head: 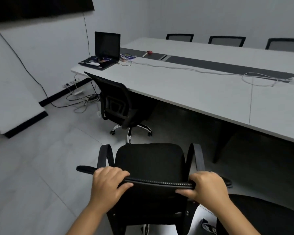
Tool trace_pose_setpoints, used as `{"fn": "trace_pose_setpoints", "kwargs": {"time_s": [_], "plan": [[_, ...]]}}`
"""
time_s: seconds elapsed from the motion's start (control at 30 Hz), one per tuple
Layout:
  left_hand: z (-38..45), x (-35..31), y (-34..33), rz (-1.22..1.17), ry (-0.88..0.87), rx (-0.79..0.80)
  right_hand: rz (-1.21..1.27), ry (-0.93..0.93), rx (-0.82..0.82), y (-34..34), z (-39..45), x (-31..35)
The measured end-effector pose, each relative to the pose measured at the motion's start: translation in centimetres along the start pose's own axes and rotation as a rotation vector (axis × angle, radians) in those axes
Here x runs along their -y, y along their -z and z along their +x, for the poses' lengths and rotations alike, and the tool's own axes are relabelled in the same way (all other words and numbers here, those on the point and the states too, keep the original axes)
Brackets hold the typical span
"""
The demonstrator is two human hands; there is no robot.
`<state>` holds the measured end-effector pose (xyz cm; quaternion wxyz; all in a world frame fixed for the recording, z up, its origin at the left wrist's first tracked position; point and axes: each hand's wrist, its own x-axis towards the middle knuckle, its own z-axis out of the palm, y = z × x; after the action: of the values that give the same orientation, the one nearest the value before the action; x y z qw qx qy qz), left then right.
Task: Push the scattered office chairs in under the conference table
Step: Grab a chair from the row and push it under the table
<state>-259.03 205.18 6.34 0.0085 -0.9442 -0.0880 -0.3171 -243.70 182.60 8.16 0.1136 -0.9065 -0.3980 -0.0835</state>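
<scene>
The long pale worktop (202,92) runs from the far left corner toward the right edge of the view, with a dark strip along its middle. A white cable (185,67) trails over its top, and an open laptop (107,46) stands at its far left end.

The near office chair (150,160) stands on the grey floor (41,158) out in front of the worktop, apart from its edge, with its seat facing away from the person and both armrests showing. A second office chair (116,102) is partly tucked under the worktop's left end, its back turned toward the camera and its chrome wheeled base on the floor. Three more chair backs (227,41) show above the far side of the worktop.

Both forearms reach forward and down from the bottom of the view to the top rim of the near chair's backrest. The left hand (109,184) grips the rim left of its middle, fingers curled over the front and thumb lying underneath. The right hand (209,187) grips the rim near its right end, fingers wrapped over the top and thumb pressed below. The seat lies just beyond and between the two hands.

Tangled cords (81,99) lie on the floor by the wall under the worktop's left end.
</scene>
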Motion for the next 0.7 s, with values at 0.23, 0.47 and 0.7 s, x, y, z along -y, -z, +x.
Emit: {"fn": "trace_pose_setpoints", "kwargs": {"time_s": [0.23,0.47,0.7], "plan": [[4.2,4.7,-2.3,-0.025,-0.037,0.022,-0.045,-0.041,0.117,-0.7,3.7,1.8],[8.0,9.7,-6.0,-0.086,-0.195,-0.012,-0.036,-0.165,0.149,-3.0,7.3,3.7],[13.8,15.4,-9.4,-0.178,-0.399,0.007,-0.02,-0.293,0.05,-5.5,9.7,7.4]]}}
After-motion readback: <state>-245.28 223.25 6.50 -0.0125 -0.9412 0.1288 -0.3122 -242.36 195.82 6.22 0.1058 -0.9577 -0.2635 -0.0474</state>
